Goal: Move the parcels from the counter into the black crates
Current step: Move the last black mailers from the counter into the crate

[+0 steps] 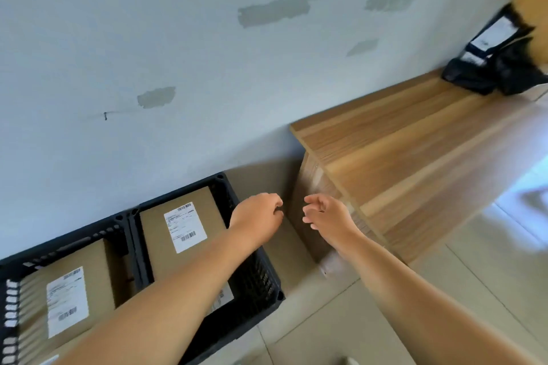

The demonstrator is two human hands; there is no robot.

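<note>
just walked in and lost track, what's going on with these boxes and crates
A person is clearing parcels off a wooden counter into two black crates on the floor by the wall. Each crate already shows a brown cardboard parcel with a white shipping label on top. Both hands are empty right now: the left hand hangs over the near crate's corner, the right hand beside it with fingers loosely curled. A few black bagged parcels remain at the counter's far end.

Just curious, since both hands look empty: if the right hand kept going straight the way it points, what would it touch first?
Probably the wooden counter's near end panel: the right hand points up and forward just left of it. Depth is unclear, so it might slip past to the wall instead.
</note>
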